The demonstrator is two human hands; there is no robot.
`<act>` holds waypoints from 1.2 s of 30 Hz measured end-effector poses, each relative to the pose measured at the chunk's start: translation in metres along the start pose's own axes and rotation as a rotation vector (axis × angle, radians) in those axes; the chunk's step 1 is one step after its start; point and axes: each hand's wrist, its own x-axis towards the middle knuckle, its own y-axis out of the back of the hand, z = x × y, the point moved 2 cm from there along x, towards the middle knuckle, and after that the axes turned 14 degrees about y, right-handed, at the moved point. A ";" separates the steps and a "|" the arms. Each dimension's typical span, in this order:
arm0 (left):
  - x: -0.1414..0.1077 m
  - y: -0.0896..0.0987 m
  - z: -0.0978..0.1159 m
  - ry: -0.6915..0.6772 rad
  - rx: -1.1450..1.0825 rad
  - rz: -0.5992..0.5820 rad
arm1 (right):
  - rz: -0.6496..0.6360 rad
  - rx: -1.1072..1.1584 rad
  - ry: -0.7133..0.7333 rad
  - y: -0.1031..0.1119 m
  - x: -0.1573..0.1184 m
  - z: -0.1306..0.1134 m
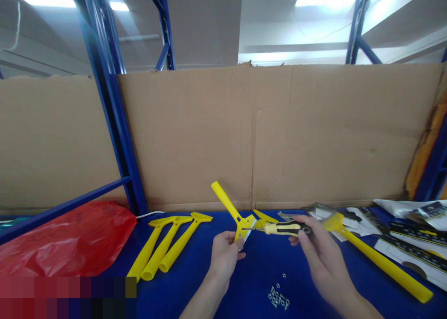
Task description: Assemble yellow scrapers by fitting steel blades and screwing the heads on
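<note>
My left hand [225, 254] is closed around the head of a yellow scraper [225, 200], whose tubular handle slants up and to the left. A pale metal blade shows along the head's right edge. In my right hand [323, 254] is a screwdriver [284, 228] with a cream and black handle, lying nearly level. Its shaft points left and its tip meets the scraper's head, where a screw seems to sit; the exact contact is too small to tell. Below, between my hands, a small pile of screws and nuts [278, 298] lies on the blue surface [195, 295].
Several yellow scraper handles [178, 251] lie at the left, beside a red plastic bag [104, 235]. A long yellow scraper [387, 263] lies at the right, near black and white packages [415, 251]. Cardboard [195, 137] walls the back, between blue rack posts [111, 109].
</note>
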 end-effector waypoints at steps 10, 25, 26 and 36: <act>0.001 0.000 -0.001 -0.019 -0.004 -0.005 | -0.065 -0.015 0.025 -0.002 -0.002 -0.002; 0.002 -0.001 -0.003 -0.058 0.043 0.023 | -0.150 -0.125 0.134 0.000 0.001 -0.005; 0.003 -0.001 -0.003 -0.065 0.048 0.027 | -0.150 -0.142 0.160 0.001 0.002 -0.007; 0.015 -0.001 -0.016 -0.220 0.236 0.092 | -0.061 -0.145 0.288 -0.002 0.003 -0.013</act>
